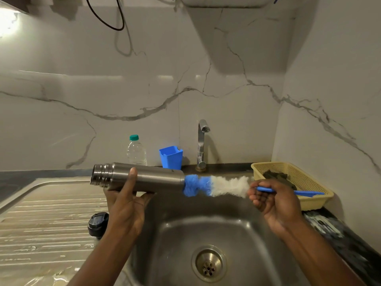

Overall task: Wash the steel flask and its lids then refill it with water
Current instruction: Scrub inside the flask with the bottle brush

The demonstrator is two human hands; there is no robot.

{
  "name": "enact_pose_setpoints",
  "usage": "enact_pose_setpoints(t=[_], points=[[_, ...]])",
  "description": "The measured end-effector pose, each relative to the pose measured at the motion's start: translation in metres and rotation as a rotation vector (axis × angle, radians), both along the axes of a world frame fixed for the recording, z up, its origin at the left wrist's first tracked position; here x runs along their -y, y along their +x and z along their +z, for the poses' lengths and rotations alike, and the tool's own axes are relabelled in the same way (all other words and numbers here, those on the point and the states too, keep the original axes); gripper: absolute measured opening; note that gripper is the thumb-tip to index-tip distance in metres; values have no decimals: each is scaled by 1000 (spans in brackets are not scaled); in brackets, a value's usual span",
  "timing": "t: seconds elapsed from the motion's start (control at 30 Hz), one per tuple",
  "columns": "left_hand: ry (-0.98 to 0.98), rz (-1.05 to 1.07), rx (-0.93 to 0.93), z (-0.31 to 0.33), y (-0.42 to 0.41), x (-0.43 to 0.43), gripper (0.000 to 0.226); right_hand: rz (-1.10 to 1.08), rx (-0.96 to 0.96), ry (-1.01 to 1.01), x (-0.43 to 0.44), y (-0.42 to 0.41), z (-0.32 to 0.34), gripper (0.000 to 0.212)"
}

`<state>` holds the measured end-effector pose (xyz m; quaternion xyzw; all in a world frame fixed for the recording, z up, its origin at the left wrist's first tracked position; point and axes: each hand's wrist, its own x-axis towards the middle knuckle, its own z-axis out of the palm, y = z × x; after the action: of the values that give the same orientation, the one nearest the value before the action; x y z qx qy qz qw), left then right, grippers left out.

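Observation:
My left hand point(125, 203) holds the steel flask point(152, 178) lying sideways above the sink's left edge, its threaded neck pointing left. My right hand point(272, 201) grips the blue handle of a bottle brush point(218, 185) with blue and white bristles. The blue bristle tip touches the flask's right end, its base. A black lid point(98, 223) rests on the draining board just left of my left wrist.
The steel sink point(179, 240) with its drain point(209, 264) lies below my hands. A tap point(201, 145), a blue cup point(171, 157) and a plastic water bottle point(136, 150) stand at the back. A yellow basket point(309, 201) holding a dark scrubber sits on the right.

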<state>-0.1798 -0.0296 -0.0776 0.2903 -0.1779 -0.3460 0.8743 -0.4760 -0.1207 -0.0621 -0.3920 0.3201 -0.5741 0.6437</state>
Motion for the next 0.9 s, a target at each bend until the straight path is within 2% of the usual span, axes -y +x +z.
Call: enact_pose_setpoints(t=[0.17, 0.37, 0.47, 0.53, 0.63, 0.77, 0.9], points=[[37, -39, -28, -5, -6, 1, 64, 66, -83, 13, -5, 15, -9, 26], [26, -14, -32, -2, -1, 1, 68, 20, -25, -13, -4, 4, 0, 25], [51, -40, -41, -6, -4, 2, 55, 73, -107, -1, -7, 15, -8, 26], [53, -38, -37, -6, -2, 2, 48, 50, -89, 5, -5, 10, -5, 26], [50, -18, -43, -2, 3, 1, 64, -19, -17, -10, 0, -1, 2, 26], [57, -25, -54, -5, -4, 0, 66, 63, -127, -12, -7, 16, -7, 27], [55, 0, -41, -5, -1, 2, 52, 25, -97, -22, -4, 5, 1, 28]])
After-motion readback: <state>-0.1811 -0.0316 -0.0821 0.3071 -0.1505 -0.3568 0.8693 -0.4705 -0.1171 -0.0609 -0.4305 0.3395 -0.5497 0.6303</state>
